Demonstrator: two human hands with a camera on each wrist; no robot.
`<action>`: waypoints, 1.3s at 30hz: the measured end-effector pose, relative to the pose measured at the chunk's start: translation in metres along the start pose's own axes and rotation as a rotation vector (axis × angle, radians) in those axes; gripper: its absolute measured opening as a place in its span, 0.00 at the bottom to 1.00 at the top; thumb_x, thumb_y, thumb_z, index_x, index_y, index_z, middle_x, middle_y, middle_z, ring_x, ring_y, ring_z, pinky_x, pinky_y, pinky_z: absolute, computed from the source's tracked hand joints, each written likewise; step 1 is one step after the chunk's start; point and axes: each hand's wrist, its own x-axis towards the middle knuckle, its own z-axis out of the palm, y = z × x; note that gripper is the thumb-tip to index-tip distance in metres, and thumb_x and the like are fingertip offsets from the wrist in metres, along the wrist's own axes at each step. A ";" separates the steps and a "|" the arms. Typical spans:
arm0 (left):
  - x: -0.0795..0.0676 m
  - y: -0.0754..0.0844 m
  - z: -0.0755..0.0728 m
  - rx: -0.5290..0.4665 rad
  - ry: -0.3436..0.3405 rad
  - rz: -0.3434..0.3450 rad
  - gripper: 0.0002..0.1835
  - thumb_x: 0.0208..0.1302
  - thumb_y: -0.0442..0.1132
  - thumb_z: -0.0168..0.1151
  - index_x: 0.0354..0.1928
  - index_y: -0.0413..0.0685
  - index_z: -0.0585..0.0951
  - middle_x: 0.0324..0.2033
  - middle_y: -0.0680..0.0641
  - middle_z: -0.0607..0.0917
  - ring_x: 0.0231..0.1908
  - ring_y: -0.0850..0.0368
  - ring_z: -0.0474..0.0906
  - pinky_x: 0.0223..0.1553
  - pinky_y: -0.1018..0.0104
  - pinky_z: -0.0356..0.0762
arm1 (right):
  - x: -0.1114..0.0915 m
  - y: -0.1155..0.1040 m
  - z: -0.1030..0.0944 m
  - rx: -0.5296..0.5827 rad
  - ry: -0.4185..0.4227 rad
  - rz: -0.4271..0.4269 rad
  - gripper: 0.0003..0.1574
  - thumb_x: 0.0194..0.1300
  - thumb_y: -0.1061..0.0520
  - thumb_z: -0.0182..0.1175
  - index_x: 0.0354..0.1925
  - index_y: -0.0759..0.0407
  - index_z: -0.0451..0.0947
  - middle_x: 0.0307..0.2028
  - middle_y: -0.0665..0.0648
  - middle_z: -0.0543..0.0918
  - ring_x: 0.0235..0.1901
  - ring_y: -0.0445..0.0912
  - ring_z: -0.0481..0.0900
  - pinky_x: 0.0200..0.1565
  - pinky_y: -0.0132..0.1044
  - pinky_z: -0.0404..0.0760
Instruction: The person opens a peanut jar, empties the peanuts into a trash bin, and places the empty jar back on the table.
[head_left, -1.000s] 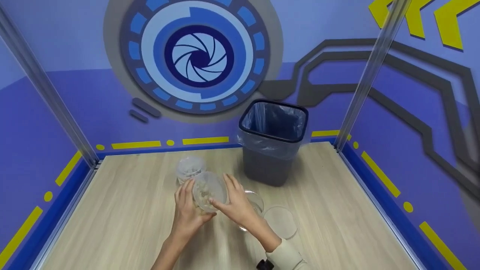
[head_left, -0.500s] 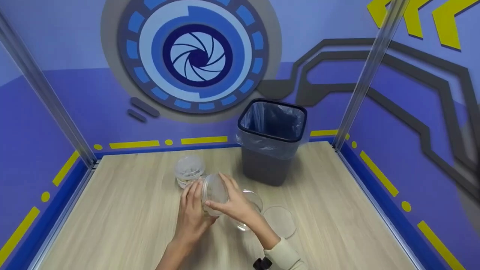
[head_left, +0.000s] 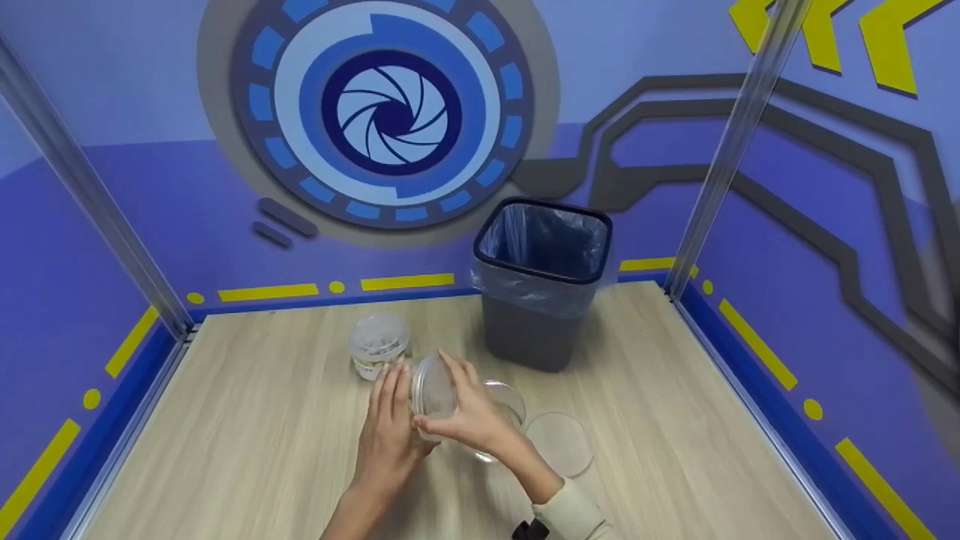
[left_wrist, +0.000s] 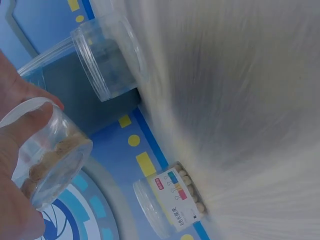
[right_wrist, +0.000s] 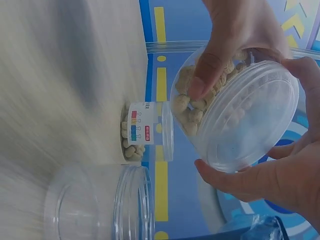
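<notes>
My left hand (head_left: pixel 390 431) grips a clear plastic jar (right_wrist: pixel 186 102) part filled with beige, nut-like lumps. Over its mouth is a translucent round lid (right_wrist: pixel 255 120), and my right hand (head_left: pixel 474 412) holds that lid by its rim with fingers and thumb spread round it. The jar is tipped on its side above the table, lid facing right in the head view. My left hand hides most of the jar there. Behind the left hand stands a second lidded jar (head_left: pixel 377 349), with a white label (right_wrist: pixel 141 123) and similar lumps inside.
Beside my right hand stands a see-through jar (right_wrist: pixel 100 200) without a lid. A clear round lid (head_left: pixel 560 444) lies flat on the wooden table (head_left: pixel 247 427) to its right. At the back stands a grey bin (head_left: pixel 532 330) with a plastic liner.
The held jar has turned, so its lid, earlier facing up toward the head camera, now faces right. Both hands have shifted slightly right and stay on it.
</notes>
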 end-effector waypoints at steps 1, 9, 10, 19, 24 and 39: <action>0.001 0.000 0.000 0.003 0.005 -0.003 0.72 0.12 0.41 0.93 0.71 0.32 0.65 0.68 0.33 0.71 0.67 0.34 0.66 0.77 0.68 0.44 | 0.000 0.001 0.000 0.005 0.000 -0.005 0.70 0.47 0.37 0.77 0.78 0.59 0.55 0.69 0.67 0.65 0.65 0.62 0.70 0.61 0.58 0.75; 0.014 0.005 0.003 0.050 0.018 0.026 0.65 0.17 0.45 0.91 0.67 0.31 0.70 0.65 0.34 0.75 0.65 0.37 0.70 0.69 0.54 0.67 | 0.004 0.006 -0.009 0.094 0.025 -0.061 0.69 0.44 0.45 0.80 0.77 0.56 0.58 0.66 0.70 0.65 0.62 0.65 0.71 0.60 0.59 0.77; 0.017 0.006 0.003 0.057 0.010 0.025 0.64 0.19 0.45 0.90 0.67 0.31 0.70 0.65 0.35 0.75 0.65 0.37 0.70 0.68 0.51 0.70 | 0.004 0.007 -0.011 0.094 0.034 -0.077 0.68 0.43 0.45 0.80 0.77 0.56 0.58 0.66 0.70 0.65 0.62 0.65 0.71 0.60 0.59 0.76; 0.036 0.013 -0.002 0.060 -0.029 0.014 0.59 0.24 0.39 0.87 0.68 0.34 0.70 0.64 0.35 0.75 0.65 0.38 0.70 0.65 0.45 0.72 | 0.013 0.010 -0.025 -0.011 0.058 -0.283 0.65 0.42 0.45 0.81 0.75 0.57 0.62 0.65 0.67 0.65 0.63 0.58 0.69 0.62 0.56 0.76; 0.041 0.011 -0.008 -0.042 -0.107 -0.058 0.63 0.22 0.47 0.90 0.68 0.35 0.70 0.64 0.38 0.76 0.66 0.40 0.70 0.67 0.46 0.71 | 0.014 0.010 -0.037 -0.224 -0.021 -0.452 0.66 0.42 0.41 0.79 0.75 0.54 0.62 0.69 0.70 0.59 0.67 0.64 0.64 0.61 0.61 0.76; 0.033 0.005 -0.014 0.084 0.004 0.078 0.65 0.18 0.48 0.92 0.67 0.33 0.71 0.64 0.36 0.75 0.64 0.39 0.71 0.66 0.51 0.71 | 0.009 -0.006 -0.029 -0.038 -0.079 -0.197 0.64 0.61 0.39 0.71 0.80 0.59 0.48 0.75 0.68 0.54 0.73 0.60 0.58 0.69 0.60 0.66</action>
